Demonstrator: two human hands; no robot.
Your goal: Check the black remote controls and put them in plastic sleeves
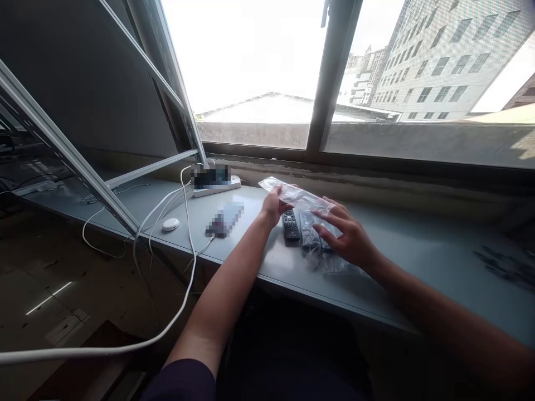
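Plastic sleeve (301, 198) (crinkled) spans left fingers (275, 195) to right fingers (339, 222).

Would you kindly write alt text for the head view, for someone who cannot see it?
A person's left hand holds a clear plastic sleeve near one end, the right hand at the other, above a grey table by a window. A black remote control lies beside crumpled plastic; a white cable trails at left.

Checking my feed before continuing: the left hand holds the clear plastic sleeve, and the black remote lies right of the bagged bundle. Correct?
Not quite: the head view shows the black remote lying left of the bagged bundle; the left hand does hold the clear plastic sleeve.
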